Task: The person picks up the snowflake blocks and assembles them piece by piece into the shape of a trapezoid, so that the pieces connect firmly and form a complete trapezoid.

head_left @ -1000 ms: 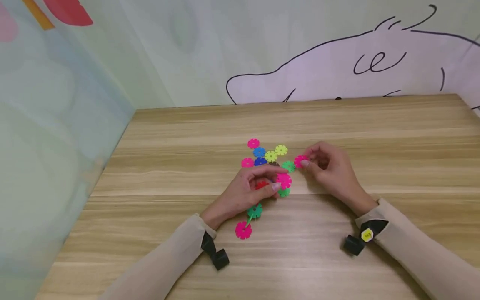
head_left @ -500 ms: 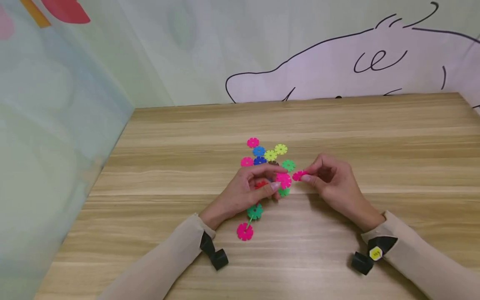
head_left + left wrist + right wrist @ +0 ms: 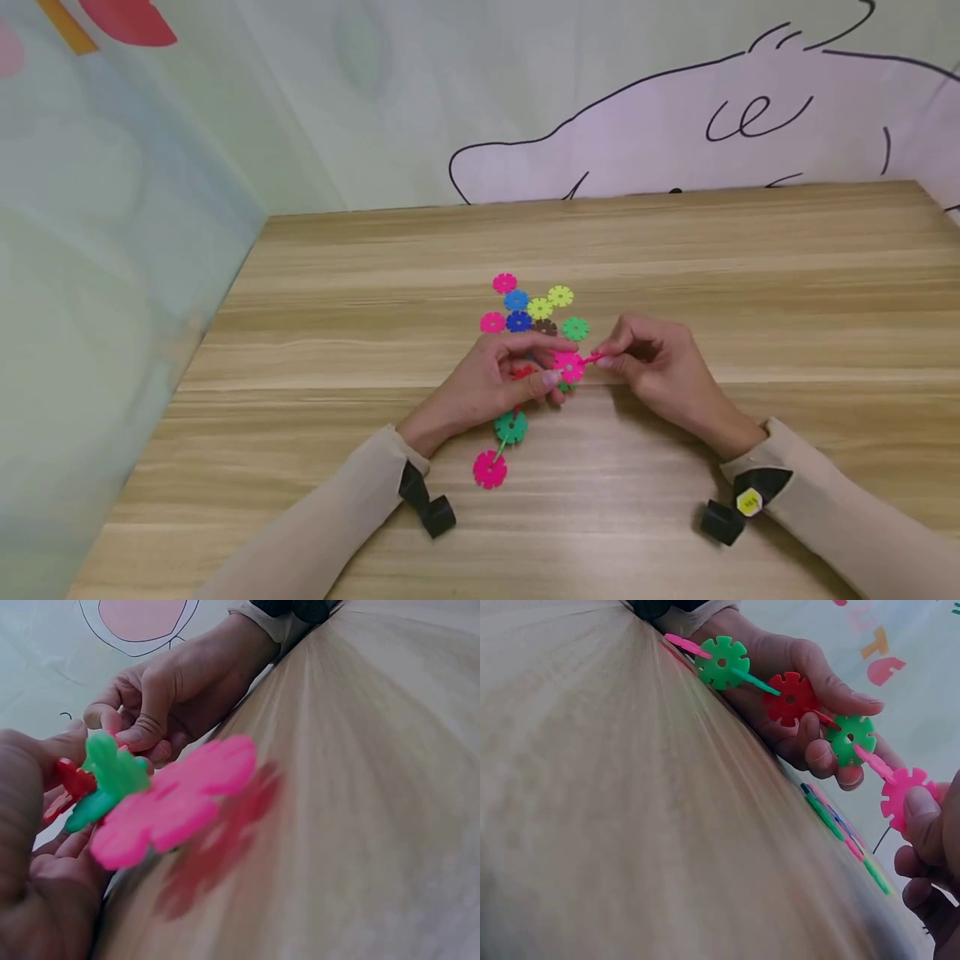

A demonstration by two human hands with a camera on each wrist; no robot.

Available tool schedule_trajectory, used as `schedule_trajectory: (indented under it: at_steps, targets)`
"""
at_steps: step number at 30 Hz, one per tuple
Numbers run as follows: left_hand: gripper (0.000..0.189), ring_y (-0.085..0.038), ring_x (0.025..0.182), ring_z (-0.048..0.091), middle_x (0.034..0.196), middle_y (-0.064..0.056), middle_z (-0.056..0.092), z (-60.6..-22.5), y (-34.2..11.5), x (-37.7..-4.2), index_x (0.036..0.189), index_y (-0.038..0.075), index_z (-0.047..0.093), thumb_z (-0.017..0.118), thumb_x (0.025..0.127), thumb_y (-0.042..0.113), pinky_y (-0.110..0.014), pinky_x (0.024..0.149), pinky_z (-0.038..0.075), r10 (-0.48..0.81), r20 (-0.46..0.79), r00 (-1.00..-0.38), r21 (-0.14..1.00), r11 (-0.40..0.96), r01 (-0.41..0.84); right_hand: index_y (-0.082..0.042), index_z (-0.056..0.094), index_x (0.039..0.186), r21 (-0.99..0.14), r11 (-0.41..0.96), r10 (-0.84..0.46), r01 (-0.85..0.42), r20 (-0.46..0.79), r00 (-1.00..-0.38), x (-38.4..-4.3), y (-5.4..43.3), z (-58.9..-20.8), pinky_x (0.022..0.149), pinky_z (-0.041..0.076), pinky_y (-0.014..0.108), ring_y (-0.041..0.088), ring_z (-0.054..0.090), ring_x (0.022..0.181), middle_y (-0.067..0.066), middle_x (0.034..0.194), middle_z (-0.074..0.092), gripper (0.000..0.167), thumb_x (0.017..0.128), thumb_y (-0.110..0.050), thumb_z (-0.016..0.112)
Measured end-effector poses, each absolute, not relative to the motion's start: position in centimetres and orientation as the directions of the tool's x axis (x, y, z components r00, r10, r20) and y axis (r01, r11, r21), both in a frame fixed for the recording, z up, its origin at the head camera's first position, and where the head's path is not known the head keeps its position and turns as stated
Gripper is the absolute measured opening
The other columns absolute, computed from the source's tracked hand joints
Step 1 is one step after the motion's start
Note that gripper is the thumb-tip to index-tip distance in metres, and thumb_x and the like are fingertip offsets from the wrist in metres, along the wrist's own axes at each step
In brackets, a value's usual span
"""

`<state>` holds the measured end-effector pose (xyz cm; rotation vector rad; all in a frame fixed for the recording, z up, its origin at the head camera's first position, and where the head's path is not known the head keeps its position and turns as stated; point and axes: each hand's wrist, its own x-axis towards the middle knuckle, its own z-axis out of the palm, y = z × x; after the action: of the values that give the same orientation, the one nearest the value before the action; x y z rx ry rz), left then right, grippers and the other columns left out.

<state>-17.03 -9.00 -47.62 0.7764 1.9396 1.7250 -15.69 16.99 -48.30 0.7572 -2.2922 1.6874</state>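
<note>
My left hand [image 3: 480, 387] holds a chain of slotted plastic snowflake discs, its thumb and fingers on the piece near the right end. The chain has a red disc [image 3: 791, 699], green discs [image 3: 722, 663] and a pink disc [image 3: 490, 470] at the end nearest me, hanging past the palm. At the other end a pink disc [image 3: 570, 367] faces up by my left thumb. My right hand [image 3: 663, 371] pinches another pink disc [image 3: 906, 796], turned edge-on, between thumb and forefinger. The two pink discs meet at their rims; whether their slots are fully engaged I cannot tell.
Loose discs lie flat on the wooden table [image 3: 360, 292] just beyond my left hand: pink [image 3: 505, 283], blue [image 3: 516, 300], yellow [image 3: 560, 296], brown and green [image 3: 575, 328] ones. A painted wall [image 3: 360, 100] borders the table's back and left.
My right hand has drawn the pink disc away from beside the loose green one, towards me, turned it edge-on and brought it against the chain's pink disc. My left hand has barely moved.
</note>
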Motion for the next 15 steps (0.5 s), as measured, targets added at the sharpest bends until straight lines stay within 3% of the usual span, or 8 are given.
schedule_trajectory:
  at_steps: [5, 9, 15]
  targets:
    - [0.057, -0.016, 0.088, 0.080, 0.099, -0.014, 0.078, -47.77, -8.92, -17.13, 0.142, 0.008, 0.067, 0.077, 0.099, 0.044, -0.021, 0.078, 0.059, 0.669, 0.051, -0.742, 0.995, 0.028, 0.094, -0.005, 0.061, 0.071, -0.814, 0.182, -0.269, -0.552, 0.498, -0.824, -15.67, 16.56, -48.38, 0.066, 0.056, 0.017, 0.002, 0.068, 0.075, 0.011, 0.074, 0.072, 0.036, 0.079, 0.030, 0.066]
    - [0.055, -0.015, 0.087, 0.081, 0.099, -0.012, 0.076, -47.65, -8.90, -17.18, 0.141, 0.008, 0.068, 0.079, 0.098, 0.040, -0.023, 0.083, 0.061, 0.680, 0.028, -0.732, 0.998, 0.017, 0.054, -0.007, 0.061, 0.070, -0.789, 0.195, -0.269, -0.582, 0.528, -0.806, -15.63, 16.44, -48.44, 0.067, 0.057, 0.017, 0.003, 0.068, 0.074, 0.009, 0.073, 0.073, 0.039, 0.077, 0.031, 0.065]
    - [0.040, -0.017, 0.085, 0.078, 0.096, -0.008, 0.074, -47.23, -9.56, -17.49, 0.139, 0.012, 0.069, 0.075, 0.103, 0.027, -0.026, 0.086, 0.062, 0.690, -0.018, -0.724, 0.998, 0.057, 0.030, -0.007, 0.068, 0.075, -0.800, 0.207, -0.313, -0.563, 0.491, -0.813, -15.77, 16.31, -48.39, 0.070, 0.058, 0.018, 0.005, 0.071, 0.078, 0.008, 0.081, 0.078, 0.034, 0.080, 0.025, 0.075]
